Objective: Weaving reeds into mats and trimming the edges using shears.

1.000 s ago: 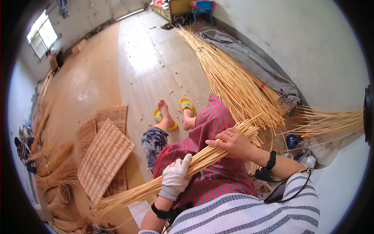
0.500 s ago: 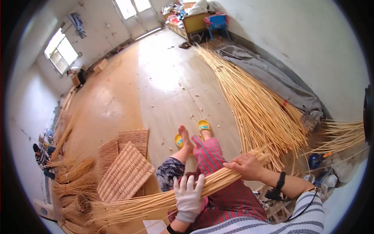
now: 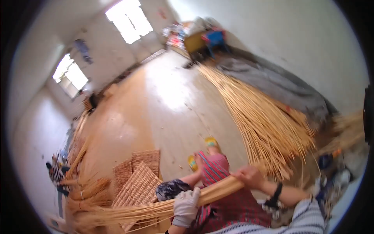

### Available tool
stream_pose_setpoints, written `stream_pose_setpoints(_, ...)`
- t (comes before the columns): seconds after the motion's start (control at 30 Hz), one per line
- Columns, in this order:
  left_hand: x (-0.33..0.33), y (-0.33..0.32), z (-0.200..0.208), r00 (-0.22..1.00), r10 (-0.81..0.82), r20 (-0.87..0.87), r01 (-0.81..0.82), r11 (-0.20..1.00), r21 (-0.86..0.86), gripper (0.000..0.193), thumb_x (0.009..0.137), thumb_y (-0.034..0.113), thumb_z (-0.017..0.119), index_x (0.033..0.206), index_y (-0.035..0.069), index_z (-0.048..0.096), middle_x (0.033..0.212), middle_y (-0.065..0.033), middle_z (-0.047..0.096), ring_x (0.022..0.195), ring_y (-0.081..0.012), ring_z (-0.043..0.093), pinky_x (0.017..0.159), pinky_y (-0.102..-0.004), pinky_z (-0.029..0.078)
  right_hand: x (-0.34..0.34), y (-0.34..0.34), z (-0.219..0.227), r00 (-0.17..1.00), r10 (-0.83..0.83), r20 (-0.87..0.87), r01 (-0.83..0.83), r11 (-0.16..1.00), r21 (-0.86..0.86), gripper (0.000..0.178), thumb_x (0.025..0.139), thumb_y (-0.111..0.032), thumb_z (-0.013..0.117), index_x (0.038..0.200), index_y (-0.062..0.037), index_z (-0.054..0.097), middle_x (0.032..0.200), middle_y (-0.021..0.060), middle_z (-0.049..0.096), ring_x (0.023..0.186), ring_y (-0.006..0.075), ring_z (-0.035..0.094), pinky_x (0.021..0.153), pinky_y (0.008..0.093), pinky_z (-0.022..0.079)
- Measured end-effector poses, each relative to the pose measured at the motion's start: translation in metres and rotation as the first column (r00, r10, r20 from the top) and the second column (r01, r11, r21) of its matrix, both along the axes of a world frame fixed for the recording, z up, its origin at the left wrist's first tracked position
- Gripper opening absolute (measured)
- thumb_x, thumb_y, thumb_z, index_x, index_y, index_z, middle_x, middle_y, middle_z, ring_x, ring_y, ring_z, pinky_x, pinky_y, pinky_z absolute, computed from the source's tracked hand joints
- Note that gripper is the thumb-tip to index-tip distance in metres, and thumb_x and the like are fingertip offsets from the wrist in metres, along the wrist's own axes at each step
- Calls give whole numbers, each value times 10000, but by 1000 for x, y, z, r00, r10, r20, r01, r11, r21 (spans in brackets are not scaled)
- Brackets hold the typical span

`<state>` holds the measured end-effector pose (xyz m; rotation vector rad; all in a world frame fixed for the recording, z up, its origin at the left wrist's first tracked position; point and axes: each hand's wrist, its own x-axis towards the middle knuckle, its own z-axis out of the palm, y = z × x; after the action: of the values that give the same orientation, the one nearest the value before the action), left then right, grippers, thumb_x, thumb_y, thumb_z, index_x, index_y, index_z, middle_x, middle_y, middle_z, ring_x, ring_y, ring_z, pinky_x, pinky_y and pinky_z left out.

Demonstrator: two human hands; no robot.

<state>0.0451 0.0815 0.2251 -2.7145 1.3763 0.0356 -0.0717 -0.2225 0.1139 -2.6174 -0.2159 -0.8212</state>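
A bundle of long, pale wicker rods (image 3: 220, 190) lies slanting across my lap, its thin tips fanning out to the lower left. My left hand (image 3: 186, 207), in a white glove, is wrapped around the bundle near its middle. Bare and slightly blurred, my right hand (image 3: 250, 177) grips the thicker right end, with a black band on the wrist. Beneath the rods is a red striped apron (image 3: 237, 206) over my legs. Woven wicker panels (image 3: 137, 183) lie on the floor just beyond the left part of the bundle.
A large spread of loose rods (image 3: 257, 121) covers the floor at right, beside a grey cloth (image 3: 272, 84). Tied bunches of thin wicker (image 3: 91, 195) lie at left, near another person (image 3: 57, 175). A blue chair (image 3: 215, 41) stands at the back.
The head view has shifted, so the room sits lower and farther right. My left hand's fingers, earlier stretched up over the rods, are now folded around them. My right hand keeps its grip.
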Motion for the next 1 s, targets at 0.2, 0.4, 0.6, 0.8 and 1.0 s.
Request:
stream_pose_setpoints(0.2,-34,-11,13,931,-289,220,346,891,-293,538,885,250,596,1412,170,526,1278,-144,614,1124,-324,644,999,-425,490,-2,5,3,996,-14,-90,14,1000,2,469,724,-271,753,1178,-214,647,829,44,661,771,283,677,681,432,521)
stream_pose_setpoints(0.4,-41,-8,-5,401,-168,-900,115,984,-133,572,895,274,695,1418,194,478,1364,-159,521,1245,-340,504,1047,-508,406,1,7,-18,995,-9,-103,12,999,33,449,707,-272,805,1111,-142,658,751,105,636,690,330,650,623,456,493)
stream_pose_setpoints(0.6,-7,25,-57,629,-157,-761,-264,878,-399,406,928,344,647,1279,164,548,1173,-125,574,1020,-305,552,869,-481,448,8,7,-8,870,-12,-494,20,1000,11,535,799,-92,720,1322,-81,604,1112,129,661,1111,324,602,970,449,479)
stream_pose_setpoints(0.8,9,65,-65,849,131,512,-53,985,-165,332,962,414,600,1140,134,617,982,-91,628,794,-269,599,691,-454,489,45,29,6,875,177,-451,-61,964,258,726,807,-163,753,1486,-209,500,1108,199,694,1016,397,675,867,458,541)
stream_pose_setpoints(1.0,71,39,-43,273,-725,-633,-907,25,-420,563,990,394,621,1417,57,473,1382,-155,574,1289,-357,532,1120,-524,406,46,54,-37,926,212,-311,-19,852,523,565,803,-210,715,1339,-231,536,1124,155,697,1024,377,672,855,482,538)
